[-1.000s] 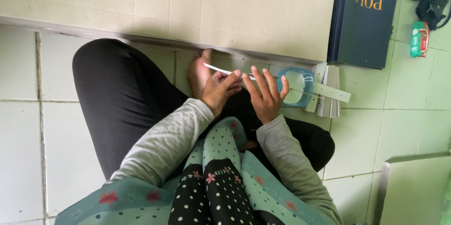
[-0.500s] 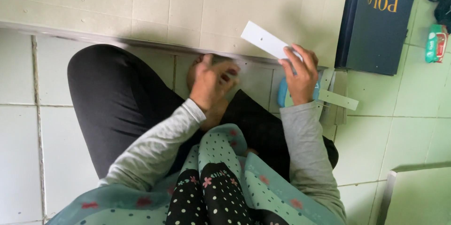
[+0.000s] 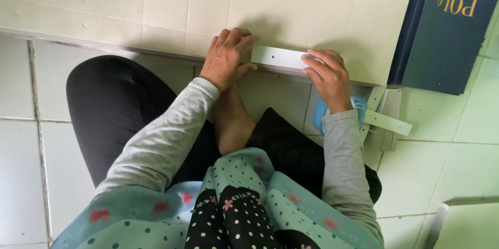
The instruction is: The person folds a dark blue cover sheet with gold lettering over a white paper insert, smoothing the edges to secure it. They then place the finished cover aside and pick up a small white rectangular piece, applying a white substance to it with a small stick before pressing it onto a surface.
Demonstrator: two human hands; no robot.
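A white paper strip (image 3: pixel 278 57) is being held flat against the cream board (image 3: pixel 291 4) that is lying on the tiled floor (image 3: pixel 457 160), right along the board's lower edge. The left hand (image 3: pixel 227 57) is being pressed at the strip's left end, fingers curled over and closed on that end. The right hand (image 3: pixel 328 76) is being kept on the right end, fingertips (image 3: pixel 312 63) pinching the strip down onto the board. Small holes are showing in the strip's face; nothing more can be read off it.

Just below the right wrist a pale blue ring-shaped object (image 3: pixel 358 104), likely a tape roll, is partly hidden by the sleeve. More white strips (image 3: pixel 387 121) are being kept in a loose pile beside it, touching it or nearly so. A dark blue box (image 3: pixel 447 25) is lying at the upper right, well apart from both hands. A bare foot (image 3: pixel 233 119) is resting between the arms.

For a clean result, judged from this view:
- The strip is best being kept parallel to the board edge, both ends level.
- Pressure is better being spread from the middle outward, so no buckle is being trapped.
- One end should be being held fixed while the other is being adjusted.
- The loose pile is being kept close, so care is being needed not to sweep it with the sleeve.
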